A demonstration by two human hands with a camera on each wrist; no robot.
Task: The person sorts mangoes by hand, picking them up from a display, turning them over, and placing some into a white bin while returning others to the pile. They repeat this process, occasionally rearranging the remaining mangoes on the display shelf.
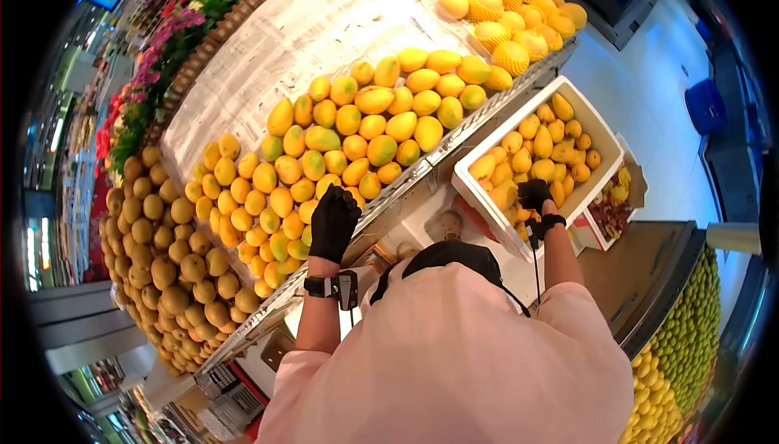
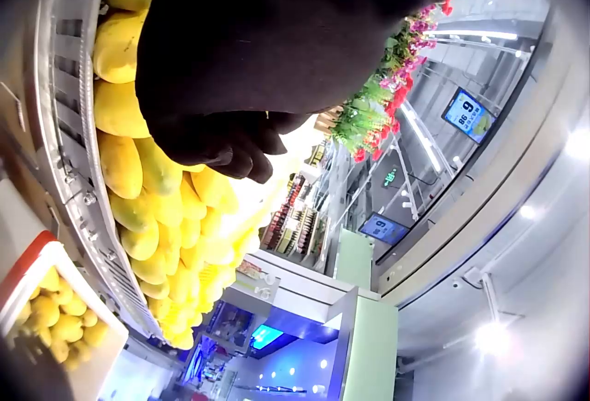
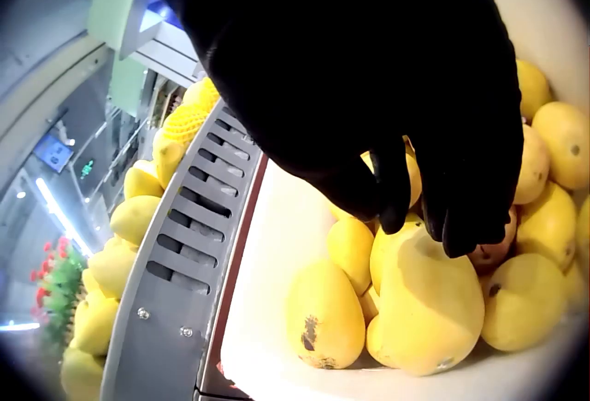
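My right hand (image 1: 534,195), in a black glove, reaches down into a white foam box (image 1: 604,105) of yellow mangoes (image 1: 543,142). In the right wrist view its fingertips come down at the top of a large mango (image 3: 430,304), and more fruit shows through the gap between thumb and fingers. A dark-blotched mango (image 3: 324,313) lies beside it. My left hand (image 1: 334,225), also black-gloved, is over the front edge of the sloping display of mangoes (image 1: 324,140). Its fingers hang loosely curled in the left wrist view, with no fruit visible in them.
A slatted metal rail (image 1: 422,166) runs along the display's front. Brown round fruit (image 1: 162,257) is piled at the left, net-wrapped yellow fruit (image 1: 511,6) at the far right. Bare paper lining (image 1: 268,46) covers the slope behind the mangoes. A smaller box (image 1: 608,217) stands beside the foam box.
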